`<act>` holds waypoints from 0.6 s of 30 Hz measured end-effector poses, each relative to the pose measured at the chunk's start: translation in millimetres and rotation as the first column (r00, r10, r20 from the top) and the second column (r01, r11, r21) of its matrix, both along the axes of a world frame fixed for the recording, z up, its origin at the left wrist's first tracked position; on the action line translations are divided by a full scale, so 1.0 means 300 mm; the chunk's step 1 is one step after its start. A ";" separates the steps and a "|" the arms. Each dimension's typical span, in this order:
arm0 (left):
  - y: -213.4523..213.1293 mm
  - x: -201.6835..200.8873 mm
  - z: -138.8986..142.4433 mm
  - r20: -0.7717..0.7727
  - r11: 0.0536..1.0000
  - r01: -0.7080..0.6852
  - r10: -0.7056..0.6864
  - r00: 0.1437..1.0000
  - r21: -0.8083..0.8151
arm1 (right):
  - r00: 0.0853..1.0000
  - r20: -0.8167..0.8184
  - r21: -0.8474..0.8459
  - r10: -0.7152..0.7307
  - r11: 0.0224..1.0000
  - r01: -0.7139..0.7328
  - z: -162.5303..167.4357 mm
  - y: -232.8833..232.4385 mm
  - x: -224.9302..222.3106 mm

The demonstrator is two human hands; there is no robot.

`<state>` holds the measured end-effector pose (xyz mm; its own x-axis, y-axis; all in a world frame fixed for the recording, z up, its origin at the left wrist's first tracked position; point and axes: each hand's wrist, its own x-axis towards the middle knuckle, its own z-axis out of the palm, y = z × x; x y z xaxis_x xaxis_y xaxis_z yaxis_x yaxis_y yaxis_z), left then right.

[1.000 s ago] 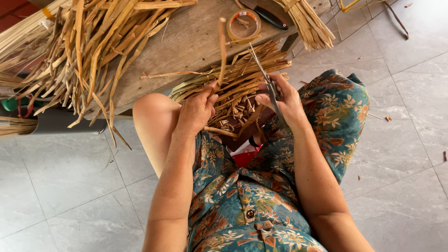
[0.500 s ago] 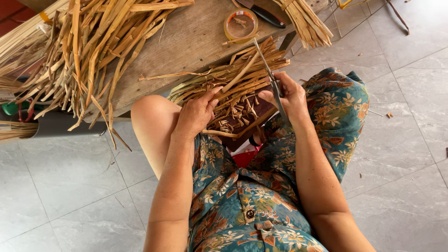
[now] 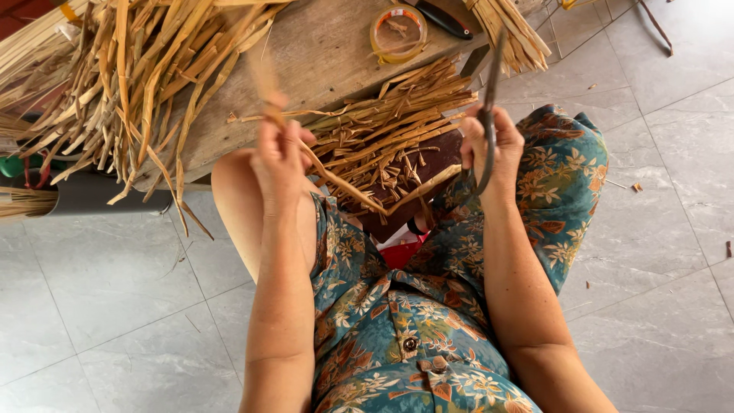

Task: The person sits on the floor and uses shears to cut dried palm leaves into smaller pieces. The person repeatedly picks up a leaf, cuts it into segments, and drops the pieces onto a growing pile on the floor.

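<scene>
My left hand (image 3: 280,157) grips a long tan straw strip (image 3: 340,180) that runs from above my fist down to the right across my lap. My right hand (image 3: 493,149) holds dark scissors (image 3: 489,115) pointing up and away, blades together as far as I can see. Between my hands, a heap of cut straw strips (image 3: 386,126) lies on a dark brown board (image 3: 428,172) on my lap. I sit in a teal floral dress (image 3: 397,321), knees spread, facing a low wooden bench (image 3: 321,53).
A big pile of straw (image 3: 130,69) covers the bench's left part. A roll of clear tape (image 3: 397,30), a dark-handled tool (image 3: 447,19) and a straw bundle (image 3: 516,30) lie at its right end. Grey tiled floor (image 3: 665,191) surrounds me, with small scraps.
My left hand rose from the lap heap, pulling one strip up. My right hand lifted the scissors higher and farther right.
</scene>
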<state>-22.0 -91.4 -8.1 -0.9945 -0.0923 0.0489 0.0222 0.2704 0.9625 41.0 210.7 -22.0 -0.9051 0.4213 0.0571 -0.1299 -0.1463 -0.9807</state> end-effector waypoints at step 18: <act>0.387 0.176 -0.355 0.330 0.315 0.536 -0.520 0.788 -0.783 | 0.992 0.050 -0.267 -0.120 0.955 0.129 0.044 0.035 0.010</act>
<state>30.8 24.6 -114.5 -0.8180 0.5272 -0.2301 0.4547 0.8377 0.3026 44.1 221.3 -8.7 -0.8441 0.5262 -0.1027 -0.1324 -0.3903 -0.9111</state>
